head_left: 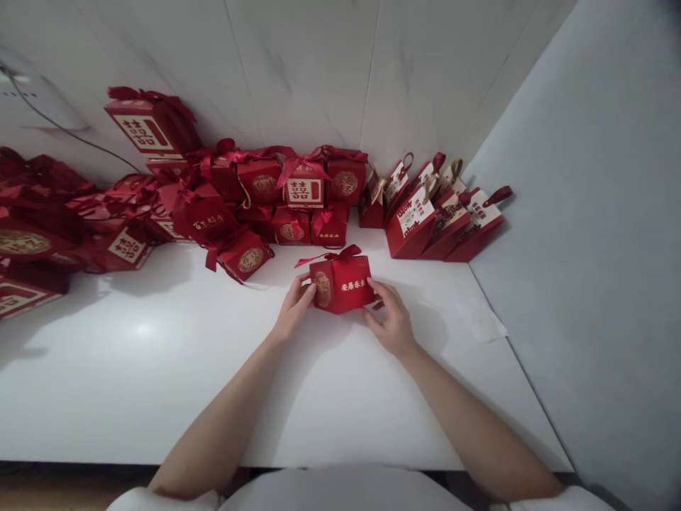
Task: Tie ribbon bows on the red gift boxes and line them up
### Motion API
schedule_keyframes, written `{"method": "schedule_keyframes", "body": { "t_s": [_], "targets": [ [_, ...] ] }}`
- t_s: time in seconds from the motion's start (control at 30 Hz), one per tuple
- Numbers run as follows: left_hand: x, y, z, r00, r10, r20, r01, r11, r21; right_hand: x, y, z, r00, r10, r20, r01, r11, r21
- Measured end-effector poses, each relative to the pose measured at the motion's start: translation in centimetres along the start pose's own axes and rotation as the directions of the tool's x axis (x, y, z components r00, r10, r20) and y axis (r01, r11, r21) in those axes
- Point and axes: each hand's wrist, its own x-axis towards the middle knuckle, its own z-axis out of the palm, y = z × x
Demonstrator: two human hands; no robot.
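A small red gift box (pixel 343 287) with gold lettering and a round gold emblem is between my two hands, above the white table. A red ribbon bow (pixel 340 254) is tied on its top. On the box's left side, the fingers and thumb of my left hand (pixel 295 301) are closed on its edge. My right hand (pixel 391 316) grips the opposite side, fingers at the side and thumb near the lower corner. The box is turned so that two of its faces show. Its underside is hidden.
Behind the box, stacked red gift boxes (pixel 266 184) with ribbons line the tiled wall. More boxes (pixel 32 234) are heaped at the left. Several wedge-shaped red boxes (pixel 409 223) with loop handles stand at the right. A white scrap (pixel 489 326) lies by the table's (pixel 159 376) right edge.
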Motion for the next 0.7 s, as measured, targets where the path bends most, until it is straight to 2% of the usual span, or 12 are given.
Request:
{"method": "schedule_keyframes", "body": {
  "t_s": [0.1, 0.2, 0.3, 0.37, 0.43, 0.5, 0.53, 0.6, 0.7],
  "targets": [
    [0.0, -0.3, 0.4, 1.0, -0.013, 0.028, 0.016, 0.995, -0.098, 0.1, -0.4, 0.1, 0.994, -0.089, -0.06, 0.084, 0.993, -0.077],
    [-0.3, -0.4, 0.4, 0.994, 0.016, 0.106, 0.003, 0.985, -0.172, -0.1, -0.6, 0.2, 0.985, -0.169, -0.036, 0.166, 0.983, -0.085],
    [-0.5, -0.2, 0.3, 0.995, 0.006, 0.101, 0.017, 0.973, -0.229, -0.4, -0.9, 0.3, 0.982, -0.186, 0.016, 0.186, 0.982, -0.014],
    [-0.5, -0.2, 0.3, 0.998, -0.027, 0.062, 0.043, 0.956, -0.289, -0.6, -1.2, 0.5, 0.996, -0.087, 0.035, 0.084, 0.993, 0.085],
    [-0.4, -0.4, 0.4, 0.998, -0.052, 0.034, 0.06, 0.942, -0.329, -0.8, -1.7, 1.0, 0.991, 0.12, 0.05, -0.129, 0.958, 0.256],
    [-0.5, -0.6, 0.4, 0.998, -0.056, 0.025, 0.061, 0.941, -0.334, -1.1, -2.2, 1.6, 0.938, 0.319, 0.136, -0.345, 0.824, 0.449],
    [-0.5, -0.7, 0.5, 0.998, -0.052, 0.027, 0.058, 0.944, -0.326, -1.3, -2.5, 2.0, 0.908, 0.366, 0.205, -0.418, 0.746, 0.518],
    [-0.7, -0.7, 0.6, 0.998, -0.038, 0.044, 0.05, 0.952, -0.304, -1.5, -2.9, 2.5, 0.872, 0.371, 0.319, -0.49, 0.646, 0.586],
    [-1.0, -0.5, 0.7, 0.998, -0.03, 0.058, 0.045, 0.959, -0.278, -1.6, -3.2, 2.8, 0.868, 0.355, 0.347, -0.496, 0.636, 0.591]
  ]
}}
